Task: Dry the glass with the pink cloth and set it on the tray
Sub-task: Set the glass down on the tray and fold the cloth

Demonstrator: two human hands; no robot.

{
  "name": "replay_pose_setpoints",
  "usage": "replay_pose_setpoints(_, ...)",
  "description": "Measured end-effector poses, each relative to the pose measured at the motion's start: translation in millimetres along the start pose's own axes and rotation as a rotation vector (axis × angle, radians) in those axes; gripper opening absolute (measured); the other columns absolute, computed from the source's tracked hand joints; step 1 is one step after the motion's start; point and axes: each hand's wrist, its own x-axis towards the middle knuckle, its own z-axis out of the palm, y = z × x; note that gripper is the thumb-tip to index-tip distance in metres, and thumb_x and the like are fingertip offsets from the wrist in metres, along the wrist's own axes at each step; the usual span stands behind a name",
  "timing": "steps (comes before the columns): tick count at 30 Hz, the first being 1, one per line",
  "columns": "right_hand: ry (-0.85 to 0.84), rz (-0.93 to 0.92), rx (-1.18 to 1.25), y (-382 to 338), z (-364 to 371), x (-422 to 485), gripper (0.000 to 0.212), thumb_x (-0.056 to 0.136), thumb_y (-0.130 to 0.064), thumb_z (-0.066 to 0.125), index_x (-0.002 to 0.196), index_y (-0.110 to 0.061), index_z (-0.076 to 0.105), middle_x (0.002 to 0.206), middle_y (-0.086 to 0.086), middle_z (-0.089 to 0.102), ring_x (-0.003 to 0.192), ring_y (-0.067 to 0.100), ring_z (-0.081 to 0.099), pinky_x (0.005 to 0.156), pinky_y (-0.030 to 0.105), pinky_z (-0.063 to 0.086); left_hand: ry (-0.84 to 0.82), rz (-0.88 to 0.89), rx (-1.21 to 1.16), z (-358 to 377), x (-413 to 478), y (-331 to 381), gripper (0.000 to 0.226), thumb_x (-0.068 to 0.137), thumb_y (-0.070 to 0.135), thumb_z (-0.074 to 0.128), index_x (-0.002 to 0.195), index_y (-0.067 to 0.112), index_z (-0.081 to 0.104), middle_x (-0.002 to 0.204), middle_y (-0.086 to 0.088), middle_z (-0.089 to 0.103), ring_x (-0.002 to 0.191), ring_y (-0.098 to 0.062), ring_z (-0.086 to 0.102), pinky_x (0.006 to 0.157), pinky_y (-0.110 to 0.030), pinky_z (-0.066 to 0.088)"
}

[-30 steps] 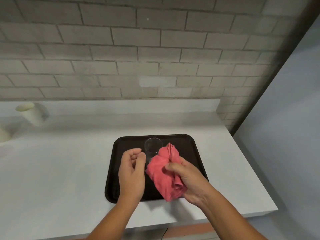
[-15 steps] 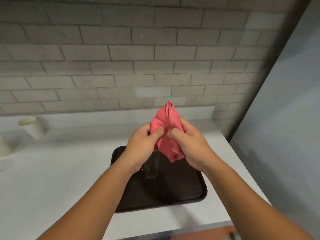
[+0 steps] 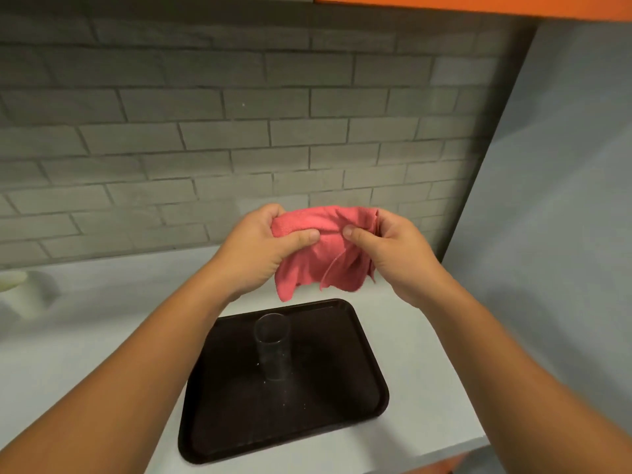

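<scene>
A clear glass (image 3: 272, 347) stands upright on the dark brown tray (image 3: 345, 398), near its far middle, with small water drops around it. Above the tray's far edge I hold the pink cloth (image 3: 321, 258) spread between both hands. My left hand (image 3: 260, 251) grips its left part with thumb and fingers. My right hand (image 3: 396, 254) pinches its right part. Neither hand touches the glass.
The tray lies on a white counter (image 3: 85, 336) against a grey brick wall. A pale cup (image 3: 17, 292) stands at the far left. A blue-grey side wall (image 3: 564, 200) bounds the right, and an orange shelf edge (image 3: 478, 5) runs overhead.
My left hand left the glass standing on the tray and took hold of the cloth. Both hands rose and pulled the bunched cloth apart sideways. The view tilted upward.
</scene>
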Motion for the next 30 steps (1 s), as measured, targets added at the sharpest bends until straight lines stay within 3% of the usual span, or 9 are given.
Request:
replay_pose_setpoints(4,-0.018,-0.034,-0.017,-2.8,-19.6,0.7,0.031,0.105,0.003,0.066,0.107,-0.025,0.079,0.099,-0.004,0.086,0.094,0.012,0.080,0.089,0.030,0.065,-0.091,-0.036,-0.126,6.6,-1.0,10.0,0.063,0.077,0.047,0.093,0.123,0.011,0.069,0.113,-0.005,0.087,0.103,-0.020,0.084,0.093,-0.038,0.066)
replay_pose_setpoints(9,0.008,-0.018,-0.087,-6.6,-42.3,-6.6,0.037,0.096,0.006,0.053,0.109,-0.019,0.077,0.099,0.009,0.083,0.087,0.015,0.074,0.081,0.034,0.060,-0.138,-0.063,-0.171,23.8,5.4,6.2,0.025,0.081,0.025,0.063,0.104,0.017,0.058,0.062,0.021,0.067,0.055,0.000,0.062,0.056,-0.020,0.056)
replay_pose_setpoints(12,0.033,0.001,-0.139,1.4,-53.6,-11.5,0.033,0.101,0.005,0.051,0.106,-0.018,0.074,0.102,0.016,0.080,0.087,0.023,0.069,0.084,0.046,0.058,-0.131,-0.054,-0.151,37.8,5.7,3.3,0.025,0.087,0.032,0.067,0.108,0.021,0.059,0.083,0.010,0.072,0.071,-0.006,0.067,0.070,-0.032,0.059)
replay_pose_setpoints(15,0.076,0.059,-0.089,16.5,-66.2,-15.0,0.030,0.109,-0.001,0.054,0.106,-0.025,0.072,0.099,0.007,0.078,0.083,0.019,0.070,0.078,0.042,0.059,-0.070,-0.043,-0.198,52.1,7.8,-6.3,0.025,0.091,0.037,0.073,0.110,0.030,0.059,0.106,-0.001,0.080,0.092,-0.018,0.077,0.082,-0.042,0.063)
replay_pose_setpoints(18,0.151,0.092,-0.054,37.2,-80.2,-18.5,0.019,0.112,-0.010,0.059,0.112,-0.029,0.061,0.086,0.007,0.072,0.067,0.012,0.068,0.060,0.029,0.057,0.043,-0.050,-0.238,72.8,10.5,-20.5,0.029,0.097,0.031,0.082,0.110,0.032,0.057,0.094,0.005,0.088,0.085,-0.012,0.083,0.073,-0.031,0.064)
replay_pose_setpoints(22,0.237,0.098,-0.148,74.0,-96.9,-23.1,0.028,0.111,-0.020,0.059,0.099,-0.044,0.050,0.071,-0.012,0.058,0.055,0.013,0.052,0.044,0.032,0.049,0.182,-0.092,-0.232,124.3,1.3,-48.5,0.035,0.107,0.014,0.079,0.101,0.031,0.049,0.087,0.004,0.073,0.074,-0.010,0.073,0.068,-0.028,0.059)
replay_pose_setpoints(25,0.205,0.115,-0.321,110.3,-110.7,-25.5,0.035,0.113,-0.018,0.052,0.091,-0.046,0.055,0.083,-0.011,0.062,0.065,0.015,0.052,0.054,0.031,0.047,0.125,-0.150,-0.185,169.0,-12.8,-74.1,0.034,0.107,0.015,0.077,0.094,0.031,0.051,0.091,0.006,0.057,0.079,-0.012,0.055,0.073,-0.028,0.048)
replay_pose_setpoints(27,0.184,0.152,-0.417,138.0,-121.0,-28.2,0.032,0.113,-0.014,0.049,0.098,-0.039,0.063,0.092,-0.010,0.068,0.073,0.011,0.056,0.063,0.029,0.047,0.045,-0.225,-0.219,194.5,-20.8,-94.8,0.030,0.104,0.011,0.080,0.096,0.032,0.060,0.097,0.009,0.062,0.090,-0.013,0.059,0.077,-0.026,0.048)
replay_pose_setpoints(30,0.134,0.260,-0.459,176.3,-135.5,-36.2,0.029,0.115,-0.016,0.047,0.112,-0.034,0.070,0.113,-0.019,0.072,0.103,0.008,0.066,0.081,0.024,0.049,-0.088,-0.328,-0.268,227.5,-31.4,-121.8,0.045,0.098,-0.004,0.076,0.125,0.031,0.067,0.134,-0.001,0.069,0.107,-0.020,0.068,0.079,-0.023,0.056)
